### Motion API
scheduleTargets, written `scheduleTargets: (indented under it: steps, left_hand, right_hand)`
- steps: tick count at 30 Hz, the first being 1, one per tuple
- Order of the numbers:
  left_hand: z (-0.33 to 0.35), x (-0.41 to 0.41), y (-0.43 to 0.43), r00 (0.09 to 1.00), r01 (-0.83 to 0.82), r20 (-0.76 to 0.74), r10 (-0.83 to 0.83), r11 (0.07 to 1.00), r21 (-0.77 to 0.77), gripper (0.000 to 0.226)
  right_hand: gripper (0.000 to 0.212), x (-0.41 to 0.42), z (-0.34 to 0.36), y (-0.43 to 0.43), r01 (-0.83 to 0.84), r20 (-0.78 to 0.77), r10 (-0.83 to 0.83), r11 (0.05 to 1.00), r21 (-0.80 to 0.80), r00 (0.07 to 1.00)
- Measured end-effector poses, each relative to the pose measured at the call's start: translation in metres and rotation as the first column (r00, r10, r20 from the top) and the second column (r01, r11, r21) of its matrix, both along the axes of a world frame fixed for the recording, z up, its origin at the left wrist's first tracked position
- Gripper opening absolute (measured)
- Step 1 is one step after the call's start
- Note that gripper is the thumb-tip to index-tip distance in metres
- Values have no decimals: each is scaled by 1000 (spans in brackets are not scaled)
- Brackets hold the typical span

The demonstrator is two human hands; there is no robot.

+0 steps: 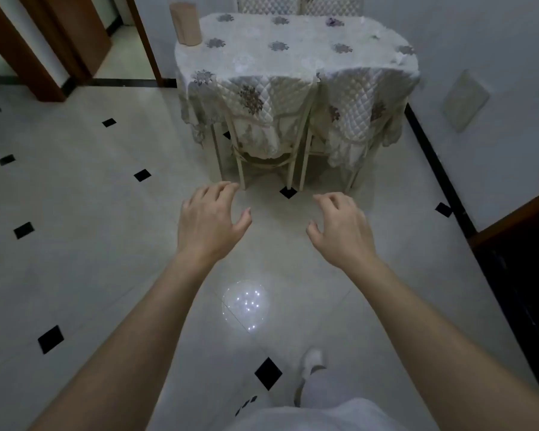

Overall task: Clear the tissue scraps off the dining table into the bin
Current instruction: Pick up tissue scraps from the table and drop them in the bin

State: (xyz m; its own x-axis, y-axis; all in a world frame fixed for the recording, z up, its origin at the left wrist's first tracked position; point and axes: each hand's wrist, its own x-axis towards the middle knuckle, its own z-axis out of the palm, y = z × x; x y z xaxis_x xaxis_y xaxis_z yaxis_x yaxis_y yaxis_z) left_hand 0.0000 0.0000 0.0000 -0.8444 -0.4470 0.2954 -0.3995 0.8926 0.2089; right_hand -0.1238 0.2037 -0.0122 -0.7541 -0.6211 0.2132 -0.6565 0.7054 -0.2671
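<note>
The dining table (296, 60) stands ahead against the right wall, covered by a pale floral tablecloth. Small whitish scraps (374, 36) lie near its far right edge; they are too small to identify clearly. A tall beige bin (185, 23) stands at the table's far left corner. My left hand (212, 222) and my right hand (339, 228) are stretched out in front of me above the floor, well short of the table. Both have their fingers spread and hold nothing.
Two chairs with quilted covers (255, 126) (352, 119) are pushed in on the table's near side. Tiled floor with black diamond insets (268, 373) surrounds me. A brown door frame (28, 51) is at the left, dark furniture (523, 275) at the right. My foot (311, 362) is below.
</note>
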Motion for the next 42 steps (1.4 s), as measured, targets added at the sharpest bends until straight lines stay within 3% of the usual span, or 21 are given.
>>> scheduleTargets:
  steps: [8, 21, 32, 42]
  left_hand:
    - [-11, -71, -44, 1000, 9, -12, -9, 1000, -9, 48]
    - [-1, -297, -123, 999, -2, 44, 3, 1000, -31, 50]
    - [-12, -410, -194, 998, -46, 36, 46, 999, 3, 52]
    - [-30, -528, -307, 1000, -19, 18, 18, 999, 35, 44]
  right_hand:
    - [46, -75, -15, -43, -8, 26, 9, 1000, -2, 1000]
    - [42, -300, -17, -133, -44, 71, 49, 996, -77, 996]
    - [39, -427, -23, -206, -61, 87, 68, 995, -80, 994]
    - [40, -535, -31, -319, -44, 52, 47, 997, -58, 998]
